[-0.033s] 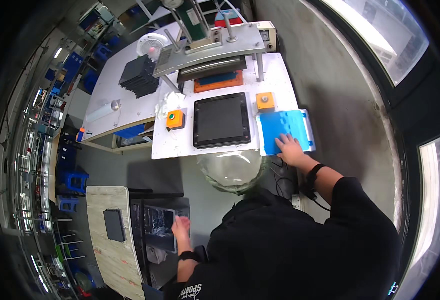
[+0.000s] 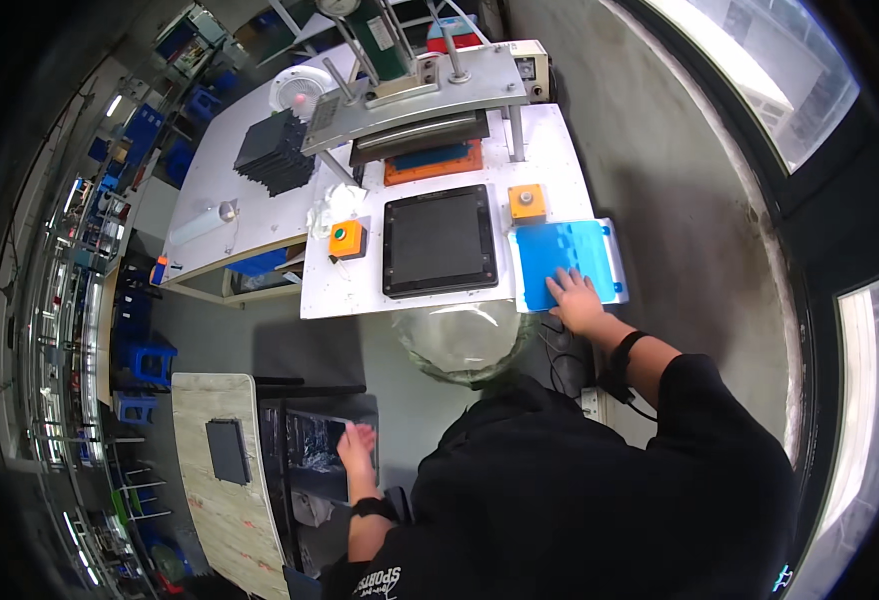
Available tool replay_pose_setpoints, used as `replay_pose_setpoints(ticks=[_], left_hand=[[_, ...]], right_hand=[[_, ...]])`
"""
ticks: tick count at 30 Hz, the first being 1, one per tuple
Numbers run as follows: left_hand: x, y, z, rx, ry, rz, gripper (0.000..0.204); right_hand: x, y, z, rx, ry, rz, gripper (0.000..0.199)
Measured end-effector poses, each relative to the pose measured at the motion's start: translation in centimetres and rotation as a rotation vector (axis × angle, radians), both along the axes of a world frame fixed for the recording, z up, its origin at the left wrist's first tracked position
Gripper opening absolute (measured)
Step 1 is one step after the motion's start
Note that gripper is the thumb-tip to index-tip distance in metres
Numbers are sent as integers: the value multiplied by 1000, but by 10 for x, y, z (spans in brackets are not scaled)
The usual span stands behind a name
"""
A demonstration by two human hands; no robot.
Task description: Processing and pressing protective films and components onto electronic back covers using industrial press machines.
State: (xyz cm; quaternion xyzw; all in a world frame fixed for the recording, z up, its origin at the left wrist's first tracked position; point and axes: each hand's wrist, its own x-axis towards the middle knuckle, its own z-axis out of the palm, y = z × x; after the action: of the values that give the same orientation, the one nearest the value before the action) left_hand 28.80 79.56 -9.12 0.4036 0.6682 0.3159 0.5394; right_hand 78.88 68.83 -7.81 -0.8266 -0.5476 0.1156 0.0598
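My right hand [image 2: 574, 300] lies on a bright blue sheet [image 2: 550, 255] at the table's right front corner, fingers spread. Under the sheet is a white tray-like plate [image 2: 615, 262], showing along its right side. Left of it, a flat black square plate with a raised frame [image 2: 440, 240] rests on the table. My left hand [image 2: 357, 446] hangs low at the left, fingers stretched out and nothing visible in them. Beside and beneath that hand is a dark plastic-lined bin [image 2: 317, 445].
A press [image 2: 420, 95] stands behind the black plate, over an orange base [image 2: 435, 163]. Two orange button boxes [image 2: 348, 240] flank the plate. Dark sheets are stacked [image 2: 275, 152] at the back left. A small table [image 2: 225, 520] holds a dark block [image 2: 228, 450]. A wall runs along the right.
My left hand has shifted slightly up. The right hand stays on the blue sheet, with the whole view moved a little to the left.
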Motion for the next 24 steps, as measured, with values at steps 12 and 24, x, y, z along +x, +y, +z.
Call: replay_pose_setpoints(ticks=[12,24], left_hand=[[144,125,88,236,-52,-466,27],[153,210,69,152,-177,-888,22]], right_hand=[[5,12,-12,267,200,-89,10],[40,25,16,485,850,-652,26]])
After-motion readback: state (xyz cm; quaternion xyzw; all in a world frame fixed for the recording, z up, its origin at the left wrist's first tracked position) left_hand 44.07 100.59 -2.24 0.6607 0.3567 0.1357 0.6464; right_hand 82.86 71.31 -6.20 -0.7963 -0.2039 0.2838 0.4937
